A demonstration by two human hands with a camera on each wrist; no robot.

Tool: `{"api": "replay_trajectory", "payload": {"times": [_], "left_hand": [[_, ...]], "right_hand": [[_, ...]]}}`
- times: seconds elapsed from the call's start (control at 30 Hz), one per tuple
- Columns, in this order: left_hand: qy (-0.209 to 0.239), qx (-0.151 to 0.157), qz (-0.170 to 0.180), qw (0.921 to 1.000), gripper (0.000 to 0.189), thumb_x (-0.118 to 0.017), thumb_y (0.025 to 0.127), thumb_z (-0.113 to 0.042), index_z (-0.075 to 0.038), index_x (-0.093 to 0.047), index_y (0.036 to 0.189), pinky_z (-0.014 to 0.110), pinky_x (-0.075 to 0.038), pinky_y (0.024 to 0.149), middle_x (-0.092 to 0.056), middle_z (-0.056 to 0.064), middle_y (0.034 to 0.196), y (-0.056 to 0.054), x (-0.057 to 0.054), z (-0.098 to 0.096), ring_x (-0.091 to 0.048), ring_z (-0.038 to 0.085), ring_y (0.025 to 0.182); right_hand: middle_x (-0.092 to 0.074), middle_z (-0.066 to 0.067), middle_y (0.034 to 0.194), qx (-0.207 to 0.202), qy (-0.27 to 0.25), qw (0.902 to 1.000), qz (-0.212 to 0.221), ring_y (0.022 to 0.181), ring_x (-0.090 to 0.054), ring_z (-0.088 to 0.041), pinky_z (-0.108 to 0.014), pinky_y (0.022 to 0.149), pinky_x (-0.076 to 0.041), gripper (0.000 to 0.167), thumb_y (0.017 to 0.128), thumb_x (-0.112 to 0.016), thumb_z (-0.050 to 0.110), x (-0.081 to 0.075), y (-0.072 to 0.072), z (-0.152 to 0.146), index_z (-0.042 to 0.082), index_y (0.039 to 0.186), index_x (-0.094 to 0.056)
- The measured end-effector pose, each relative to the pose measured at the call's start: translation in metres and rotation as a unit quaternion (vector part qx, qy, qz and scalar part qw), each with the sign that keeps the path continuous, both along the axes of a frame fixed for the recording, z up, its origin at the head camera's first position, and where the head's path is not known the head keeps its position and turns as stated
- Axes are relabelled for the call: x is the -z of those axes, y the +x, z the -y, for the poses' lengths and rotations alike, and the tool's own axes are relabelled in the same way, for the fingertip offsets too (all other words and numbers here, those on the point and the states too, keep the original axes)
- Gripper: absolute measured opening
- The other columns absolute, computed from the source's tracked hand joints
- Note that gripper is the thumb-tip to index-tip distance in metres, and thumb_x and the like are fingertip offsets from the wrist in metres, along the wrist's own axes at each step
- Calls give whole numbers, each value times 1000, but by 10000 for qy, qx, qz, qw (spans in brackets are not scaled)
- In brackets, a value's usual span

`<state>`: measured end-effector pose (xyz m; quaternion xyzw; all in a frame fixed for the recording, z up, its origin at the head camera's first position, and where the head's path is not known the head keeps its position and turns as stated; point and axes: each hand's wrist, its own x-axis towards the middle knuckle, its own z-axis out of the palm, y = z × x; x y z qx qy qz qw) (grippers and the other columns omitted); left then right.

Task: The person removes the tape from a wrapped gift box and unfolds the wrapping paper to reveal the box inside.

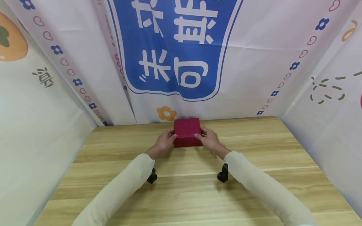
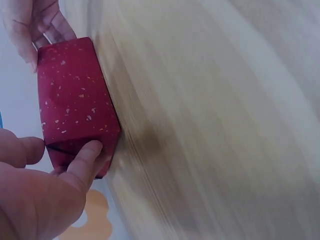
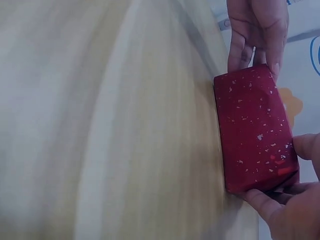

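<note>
A dark red box [image 1: 187, 132] with pale flecks sits at the table's far edge, close to the hanging cloth. My left hand [image 1: 165, 140] grips its left side, thumb at the upper front edge. On the opposite side my right hand [image 1: 210, 139] holds it the same way, thumb on the near corner. In the left wrist view, the left fingers [image 2: 82, 162] lie against the end of the box [image 2: 75, 95]. The right wrist view shows the right fingertips [image 3: 260, 200] along the lower end of the box [image 3: 255, 130]. The undersides of the box are hidden.
The wood-grain table [image 1: 186, 194] stretches toward me. Behind it hangs a white cloth [image 1: 249, 62] with a blue printed panel [image 1: 175, 86] and an orange flower [image 1: 161, 116]. Printed cloth also closes off both sides. A black wrist device [image 1: 223, 176] hangs below the right sleeve.
</note>
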<state>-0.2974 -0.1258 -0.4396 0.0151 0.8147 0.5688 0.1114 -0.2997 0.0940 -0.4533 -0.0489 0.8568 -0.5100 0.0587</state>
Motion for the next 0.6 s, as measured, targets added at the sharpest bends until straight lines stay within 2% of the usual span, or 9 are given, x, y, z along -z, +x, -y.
{"api": "replay_trajectory", "payload": {"times": [0.27, 0.4, 0.6], "left_hand": [[-160, 22, -125, 9998, 48, -51, 102, -12, 1, -39, 147, 43, -47, 106, -47, 22, 148, 12, 2, 1, -50, 32, 134], [-369, 34, -287, 9989, 51, -54, 100, -14, 0, -40, 147, 42, -47, 107, -47, 21, 148, 19, 2, 2, -49, 31, 136], [-734, -104, -493, 9960, 48, -57, 99, -14, 2, -45, 142, 41, -48, 106, -52, 22, 144, 29, 2, 0, -50, 32, 134]], "right_hand": [[-48, -16, 149, 225, -244, 9994, 102, 134, -51, -30, -39, 104, -48, 63, 98, -61, 30, 4, 14, -1, 6, 151, -37], [-49, -16, 148, 300, -264, 9992, 56, 133, -52, -30, -38, 102, -49, 63, 98, -62, 29, 6, 19, -1, 5, 150, -38], [-49, -17, 148, 306, -522, 9980, 154, 132, -53, -30, -35, 98, -51, 62, 97, -63, 25, 4, 28, -1, 5, 150, -39]]}}
